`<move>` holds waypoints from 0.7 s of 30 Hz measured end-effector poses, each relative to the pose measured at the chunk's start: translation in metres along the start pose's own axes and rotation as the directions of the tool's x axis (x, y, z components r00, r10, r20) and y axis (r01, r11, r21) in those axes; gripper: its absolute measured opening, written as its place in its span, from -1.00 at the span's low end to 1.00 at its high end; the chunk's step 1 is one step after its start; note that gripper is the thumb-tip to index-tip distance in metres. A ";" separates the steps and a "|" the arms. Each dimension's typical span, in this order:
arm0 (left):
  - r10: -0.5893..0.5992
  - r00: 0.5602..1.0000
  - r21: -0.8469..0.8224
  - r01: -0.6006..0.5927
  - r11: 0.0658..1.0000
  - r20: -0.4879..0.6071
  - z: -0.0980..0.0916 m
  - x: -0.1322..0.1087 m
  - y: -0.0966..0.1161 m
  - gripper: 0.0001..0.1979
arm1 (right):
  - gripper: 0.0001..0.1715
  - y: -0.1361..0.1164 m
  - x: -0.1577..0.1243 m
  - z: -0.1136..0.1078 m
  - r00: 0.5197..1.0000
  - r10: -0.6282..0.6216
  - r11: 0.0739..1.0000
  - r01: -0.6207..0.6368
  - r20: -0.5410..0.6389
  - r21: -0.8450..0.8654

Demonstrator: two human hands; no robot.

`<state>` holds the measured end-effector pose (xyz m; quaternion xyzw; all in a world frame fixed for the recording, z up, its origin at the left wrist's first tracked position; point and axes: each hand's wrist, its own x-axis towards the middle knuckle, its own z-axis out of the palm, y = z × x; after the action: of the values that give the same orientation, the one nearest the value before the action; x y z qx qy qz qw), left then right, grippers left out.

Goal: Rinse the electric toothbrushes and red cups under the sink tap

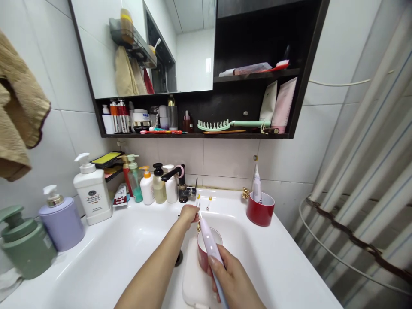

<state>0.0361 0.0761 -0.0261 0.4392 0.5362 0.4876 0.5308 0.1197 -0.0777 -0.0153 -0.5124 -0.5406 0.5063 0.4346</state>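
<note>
My right hand [230,272] is wrapped round a pale lilac electric toothbrush handle [210,244], its narrow tip pointing up and away. My left hand [189,214] reaches over the basin with its fingers closed at a small white toothbrush head [198,201], close to the handle's tip. The exact grip is partly hidden. Another brush head [210,202] lies on the sink's back ledge, right of my left hand. Beneath the handle, a red cup [202,256] with a white inside is partly covered by my right hand. A white oblong case [192,283] lies under it.
A second red cup [260,213] holding a toothbrush [257,186] stands on the right rim. A black faucet [182,182] rises behind the basin [128,253]. Several pump bottles [93,195] line the left side. A dark shelf [231,135] and mirror [189,60] hang above; pipes [363,171] run at right.
</note>
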 end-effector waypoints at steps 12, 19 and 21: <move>-0.127 0.965 -0.510 0.230 0.829 0.230 -0.040 -0.076 0.022 -0.91 | -0.70 0.009 -0.008 0.025 0.986 0.069 0.990 -0.087 0.155 0.112; -0.094 0.972 -0.490 0.191 0.851 0.217 -0.039 -0.076 0.020 -0.88 | -0.72 0.002 -0.007 0.025 0.989 0.065 0.981 -0.088 0.134 0.174; -0.090 0.974 -0.481 0.183 0.858 0.210 -0.038 -0.076 0.020 -0.87 | -0.73 0.002 -0.007 0.025 0.987 0.081 0.978 -0.106 0.142 0.178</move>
<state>0.0011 0.0011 0.0028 0.2910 0.3722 0.5284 0.7054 0.0959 -0.0874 -0.0200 -0.4597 -0.4945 0.6073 0.4187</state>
